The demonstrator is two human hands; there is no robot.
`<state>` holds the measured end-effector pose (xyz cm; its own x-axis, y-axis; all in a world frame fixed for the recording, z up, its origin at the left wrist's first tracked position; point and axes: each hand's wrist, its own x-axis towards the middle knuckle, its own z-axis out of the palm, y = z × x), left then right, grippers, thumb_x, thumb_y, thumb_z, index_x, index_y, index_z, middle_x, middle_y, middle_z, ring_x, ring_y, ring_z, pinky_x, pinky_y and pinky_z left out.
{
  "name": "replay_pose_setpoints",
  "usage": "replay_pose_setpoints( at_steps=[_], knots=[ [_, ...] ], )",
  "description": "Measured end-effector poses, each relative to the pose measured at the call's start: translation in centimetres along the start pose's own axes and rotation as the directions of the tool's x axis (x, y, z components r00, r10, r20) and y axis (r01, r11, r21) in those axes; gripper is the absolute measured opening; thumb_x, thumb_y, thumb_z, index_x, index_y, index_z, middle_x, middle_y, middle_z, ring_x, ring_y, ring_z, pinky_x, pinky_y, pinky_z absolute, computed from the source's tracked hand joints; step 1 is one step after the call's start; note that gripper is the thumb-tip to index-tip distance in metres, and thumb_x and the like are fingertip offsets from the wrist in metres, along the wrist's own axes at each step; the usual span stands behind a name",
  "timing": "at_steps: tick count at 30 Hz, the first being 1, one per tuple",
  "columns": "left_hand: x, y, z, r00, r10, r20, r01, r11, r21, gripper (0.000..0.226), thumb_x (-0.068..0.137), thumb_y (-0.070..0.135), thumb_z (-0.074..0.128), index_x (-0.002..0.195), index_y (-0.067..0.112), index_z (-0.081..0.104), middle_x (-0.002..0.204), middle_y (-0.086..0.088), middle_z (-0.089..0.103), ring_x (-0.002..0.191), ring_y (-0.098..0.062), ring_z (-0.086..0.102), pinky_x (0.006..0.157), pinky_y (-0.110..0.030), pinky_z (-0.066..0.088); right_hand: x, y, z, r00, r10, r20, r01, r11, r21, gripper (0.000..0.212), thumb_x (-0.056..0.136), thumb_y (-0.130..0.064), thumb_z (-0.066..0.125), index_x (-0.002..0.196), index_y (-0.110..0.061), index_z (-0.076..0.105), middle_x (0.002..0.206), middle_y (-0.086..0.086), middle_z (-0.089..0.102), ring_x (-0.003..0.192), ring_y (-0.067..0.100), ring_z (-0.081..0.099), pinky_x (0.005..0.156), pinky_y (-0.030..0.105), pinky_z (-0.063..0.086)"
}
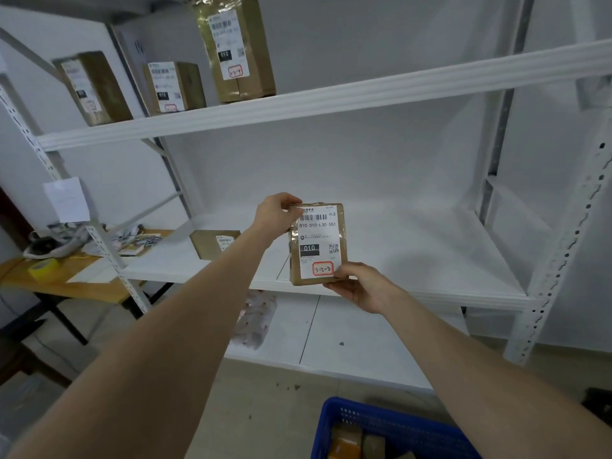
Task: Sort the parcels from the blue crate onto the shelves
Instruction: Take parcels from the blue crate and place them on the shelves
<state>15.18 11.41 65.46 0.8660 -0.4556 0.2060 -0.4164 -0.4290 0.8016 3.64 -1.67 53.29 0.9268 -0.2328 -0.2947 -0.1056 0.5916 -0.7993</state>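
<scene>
Left hand (275, 215) high in a pinch — right hand (362, 288) lower in a curled grip

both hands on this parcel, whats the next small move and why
Probably move the parcel forward and set it on the middle shelf behind it: the left hand and right hand both pinch it, its red tag seems to read 3-2-2, and that shelf shows bare room.

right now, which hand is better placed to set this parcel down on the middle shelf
Right, probably. The right hand cups the parcel at its lower corner, bearing it from below, while the left hand only pinches the top corner. Bare middle shelf lies directly behind.
</scene>
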Motion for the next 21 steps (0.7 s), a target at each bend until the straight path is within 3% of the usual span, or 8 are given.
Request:
replay_pose_setpoints(
  at_steps=[4,8,10,13,16,21],
  knots=[
    [1.0,-4.2,-3.0,1.0,0.009,0.009,-0.01,1.0,0.019,0.024,0.092,0.01,0.057,0.115,0.012,0.064,0.115,-0.009,0.064,0.104,-0.029,0.062,0.092,-0.044,0.052,2.5,2.6,3.4,1.0,0.006,-0.018,-0.007,0.999,-0.041,0.024,0.083,0.008,0.054,0.101,0.002,0.068,0.097,0.017,0.073,0.081,0.026,0.07,0.066,0.025,0.059],
    [2.5,-9.2,-7.1,1.0,0.018,0.024,-0.019,0.998,0.063,0.025,0.092,0.009,0.056,0.116,0.012,0.065,0.115,-0.01,0.065,0.104,-0.029,0.062,0.094,-0.04,0.051,5.5,6.2,8.0,0.999,0.017,-0.041,-0.019,0.999,-0.038,0.026,0.083,0.008,0.055,0.105,0.002,0.066,0.093,0.014,0.074,0.077,0.021,0.072,0.062,0.023,0.057],
    [3.2,-11.8,-9.4,1.0,0.012,0.018,-0.013,0.996,0.093,0.026,0.092,0.009,0.055,0.115,0.014,0.066,0.116,-0.007,0.066,0.098,-0.027,0.063,0.091,-0.035,0.052,7.1,8.0,10.6,0.998,0.031,-0.056,-0.033,0.999,-0.031,0.026,0.081,0.008,0.059,0.105,0.002,0.066,0.092,0.014,0.074,0.076,0.021,0.072,0.062,0.024,0.057],
    [3.8,-16.1,-12.3,0.999,-0.041,0.028,0.039,0.996,0.083,0.026,0.093,0.008,0.054,0.114,0.013,0.066,0.115,-0.007,0.066,0.084,-0.025,0.065,0.084,-0.039,0.056,9.1,11.3,14.3,0.996,0.063,-0.068,-0.066,0.997,-0.034,0.024,0.08,0.005,0.063,0.104,0.002,0.067,0.092,0.014,0.074,0.077,0.021,0.073,0.063,0.024,0.057],
    [4.6,-19.8,-15.0,0.997,-0.07,0.038,0.068,0.996,0.055,0.028,0.092,0.004,0.053,0.115,0.009,0.067,0.116,-0.011,0.067,0.103,-0.027,0.064,0.089,-0.04,0.054,11.1,14.0,17.3,0.994,0.09,-0.065,-0.091,0.996,-0.01,0.017,0.082,0.002,0.065,0.099,0.0,0.068,0.086,0.013,0.074,0.076,0.021,0.072,0.063,0.024,0.057],
    [6.8,-24.2,-18.5,0.995,-0.101,0.008,0.1,0.993,0.066,0.028,0.092,0.004,0.052,0.117,0.008,0.065,0.118,-0.012,0.065,0.109,-0.027,0.061,0.093,-0.039,0.052,14.8,15.8,21.3,0.991,0.118,-0.06,-0.12,0.992,-0.025,0.017,0.083,0.002,0.065,0.1,0.0,0.067,0.093,0.015,0.072,0.082,0.024,0.072,0.072,0.027,0.058]
  ],
)
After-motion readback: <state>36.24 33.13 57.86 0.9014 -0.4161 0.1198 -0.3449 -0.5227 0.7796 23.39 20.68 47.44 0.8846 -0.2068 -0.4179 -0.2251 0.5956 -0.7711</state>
